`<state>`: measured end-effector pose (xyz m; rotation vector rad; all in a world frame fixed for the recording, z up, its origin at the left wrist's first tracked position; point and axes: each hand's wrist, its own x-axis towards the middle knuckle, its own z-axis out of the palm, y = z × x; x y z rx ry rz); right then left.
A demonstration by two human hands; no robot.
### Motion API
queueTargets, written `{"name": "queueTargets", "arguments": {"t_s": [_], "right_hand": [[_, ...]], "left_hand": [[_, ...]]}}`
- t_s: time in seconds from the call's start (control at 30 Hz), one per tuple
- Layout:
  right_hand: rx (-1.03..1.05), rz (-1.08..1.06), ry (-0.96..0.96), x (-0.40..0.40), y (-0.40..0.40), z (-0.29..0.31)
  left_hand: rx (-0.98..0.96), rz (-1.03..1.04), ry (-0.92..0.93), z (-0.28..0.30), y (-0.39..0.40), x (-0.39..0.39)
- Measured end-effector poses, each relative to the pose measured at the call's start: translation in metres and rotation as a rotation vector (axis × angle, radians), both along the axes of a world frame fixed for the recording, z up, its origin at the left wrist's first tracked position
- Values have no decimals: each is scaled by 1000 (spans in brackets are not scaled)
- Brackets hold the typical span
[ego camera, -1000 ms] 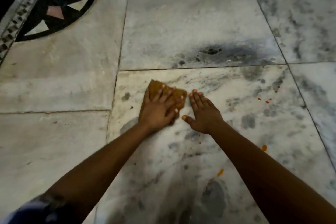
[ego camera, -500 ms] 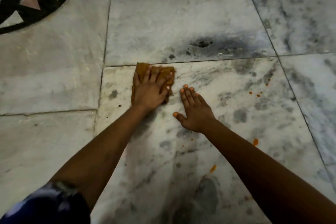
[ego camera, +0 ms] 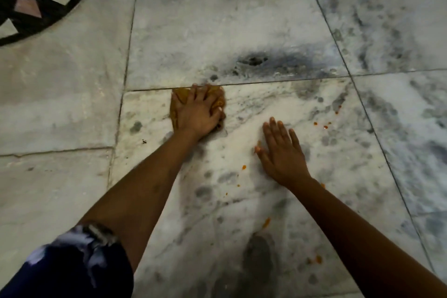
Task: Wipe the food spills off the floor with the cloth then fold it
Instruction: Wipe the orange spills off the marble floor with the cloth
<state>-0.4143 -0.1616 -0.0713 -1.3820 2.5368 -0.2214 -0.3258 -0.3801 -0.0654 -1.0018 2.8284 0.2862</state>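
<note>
On the grey-veined white marble floor (ego camera: 72,104), our left hand (ego camera: 197,113) presses the crumpled mustard-brown cloth (ego camera: 178,99) with spread fingers, by the tile joint; our right hand (ego camera: 281,152) lies flat, apart, holding nothing. We judge wiping is mid-way: orange food spots (ego camera: 324,126) lie rightward, so the cloth must sweep there before folding.

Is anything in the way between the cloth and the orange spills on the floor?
Partly. The right hand lies flat on the floor between the cloth under the left hand and the orange specks farther right. The orange spot beside its thumb has only bare floor before it.
</note>
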Motion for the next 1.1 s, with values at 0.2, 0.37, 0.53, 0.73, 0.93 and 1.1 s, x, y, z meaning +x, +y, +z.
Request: {"name": "queueTargets", "arguments": {"t_s": [0.2, 0.37, 0.53, 0.73, 0.93, 1.1], "right_hand": [[-50, -15, 19, -21, 30, -14], [-102, -31, 24, -21, 32, -23], [-139, -38, 47, -20, 34, -26], [-164, -39, 55, -20, 34, -28], [-164, -22, -27, -20, 34, -24], [-194, -19, -14, -32, 51, -10]], "left_hand": [[0, -311, 244, -7, 59, 74], [-11, -41, 240, -5, 10, 33], [7, 149, 205, -4, 32, -19], [41, -240, 317, -12, 97, 49], [141, -1, 238, -5, 58, -31], [122, -47, 201, 0, 104, -56]]}}
